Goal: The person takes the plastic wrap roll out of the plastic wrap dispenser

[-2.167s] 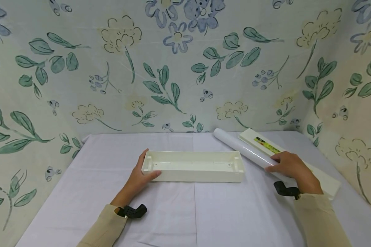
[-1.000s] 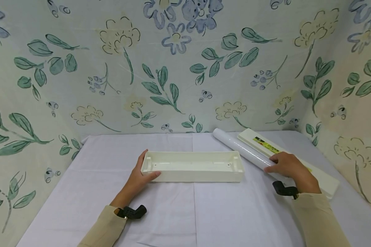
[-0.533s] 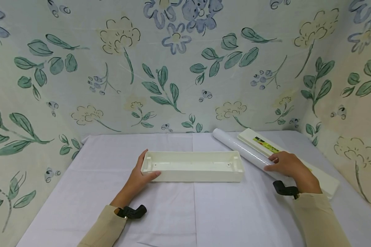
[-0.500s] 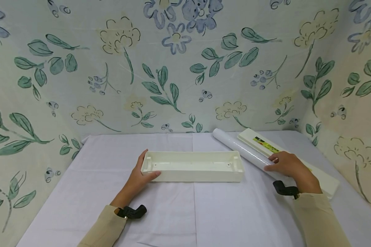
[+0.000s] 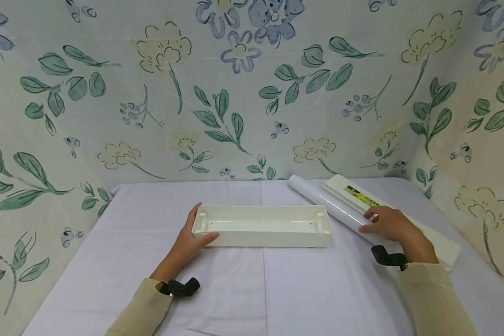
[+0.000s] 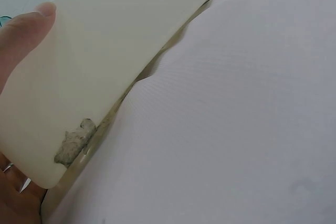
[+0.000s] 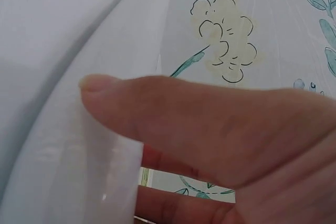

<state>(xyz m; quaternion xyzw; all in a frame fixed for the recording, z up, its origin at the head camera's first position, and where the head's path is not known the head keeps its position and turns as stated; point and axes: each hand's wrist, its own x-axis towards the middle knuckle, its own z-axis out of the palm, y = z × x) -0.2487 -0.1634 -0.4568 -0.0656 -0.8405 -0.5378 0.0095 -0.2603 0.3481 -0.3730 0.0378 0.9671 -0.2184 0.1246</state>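
In the head view, a long off-white plastic box (image 5: 269, 239) lies open-topped on the table with its hollow inside showing. My left hand (image 5: 189, 238) grips its left end, thumb on the near wall and the other fingers behind the end. In the left wrist view a grey, ragged patch (image 6: 76, 142) marks the box's wall low down. To the right, a shiny white roll of plastic film (image 5: 329, 203) lies slantwise. My right hand (image 5: 396, 228) holds the roll near its lower part; the right wrist view shows the thumb (image 7: 126, 100) across the roll's surface.
Along the far side of the roll lies a long off-white lid-like piece (image 5: 441, 245) with a yellow-green label (image 5: 361, 196), partly hidden by my right hand. A white cloth (image 5: 218, 298) covers the table. Flower-patterned fabric (image 5: 235, 116) rises behind and at both sides.
The fingers of my right hand have shifted very slightly at the roll. Box, roll, lid-like piece and left hand stay where they were.
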